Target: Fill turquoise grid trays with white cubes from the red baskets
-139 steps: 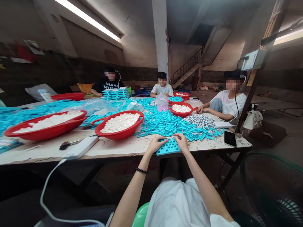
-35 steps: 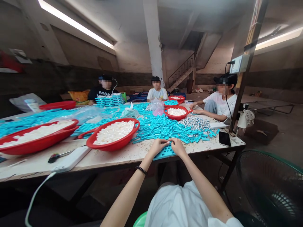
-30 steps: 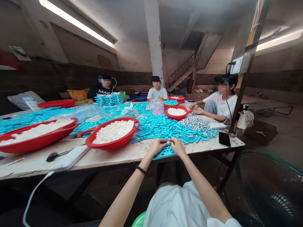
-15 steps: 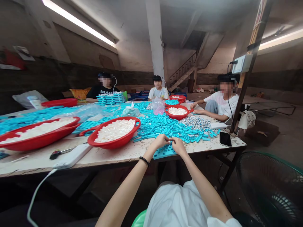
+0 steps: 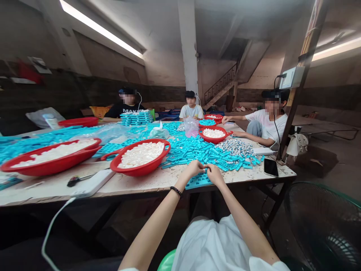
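Observation:
My left hand (image 5: 194,170) and my right hand (image 5: 214,174) meet at the table's near edge, fingertips almost touching. Both are closed in a pinch; whatever sits between the fingers is too small and hidden to name. Just beneath them lies a light-blue plastic tray (image 5: 194,182) with rows of dark slots, partly covered by my hands. Beyond my fingers spreads a heap of small blue plastic pieces (image 5: 194,149). To the left stands a red plastic basket (image 5: 135,171) with white pieces (image 5: 142,155) in it.
Another red basket (image 5: 53,164) of white pieces stands far left. A white power strip (image 5: 94,183) lies near the edge; a phone (image 5: 270,168) rests at the right corner. Small white-and-blue parts (image 5: 235,146) lie beyond. Three people sit around the table. A fan (image 5: 324,222) stands at right.
The camera view has turned slightly left, shifting everything to the right. My hands stay pinched together over the tray. The co-worker at right has moved one hand outward.

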Demonstrator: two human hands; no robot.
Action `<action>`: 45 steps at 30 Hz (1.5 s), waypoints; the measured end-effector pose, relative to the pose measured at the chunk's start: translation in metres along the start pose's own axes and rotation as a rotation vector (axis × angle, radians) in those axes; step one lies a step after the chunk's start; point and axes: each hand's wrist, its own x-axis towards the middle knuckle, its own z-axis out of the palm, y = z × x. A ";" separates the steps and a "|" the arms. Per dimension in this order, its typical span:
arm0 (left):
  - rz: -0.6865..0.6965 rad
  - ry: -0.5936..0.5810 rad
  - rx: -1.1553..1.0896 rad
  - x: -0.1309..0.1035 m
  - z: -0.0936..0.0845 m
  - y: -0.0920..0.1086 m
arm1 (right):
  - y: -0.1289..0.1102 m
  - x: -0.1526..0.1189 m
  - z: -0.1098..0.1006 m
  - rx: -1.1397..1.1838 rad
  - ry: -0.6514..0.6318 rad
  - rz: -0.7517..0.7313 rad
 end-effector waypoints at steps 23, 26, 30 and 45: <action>0.027 0.145 -0.230 -0.026 0.022 -0.018 | -0.001 -0.003 0.004 -0.074 0.031 -0.082; 0.025 0.170 -0.235 -0.026 0.024 -0.019 | 0.000 -0.003 0.006 -0.046 0.042 -0.078; 0.090 0.257 -0.244 -0.026 0.026 -0.020 | 0.008 0.008 0.001 0.085 0.163 -0.026; 0.072 0.189 -0.188 -0.032 0.018 -0.009 | 0.104 0.105 -0.129 -0.563 0.267 0.330</action>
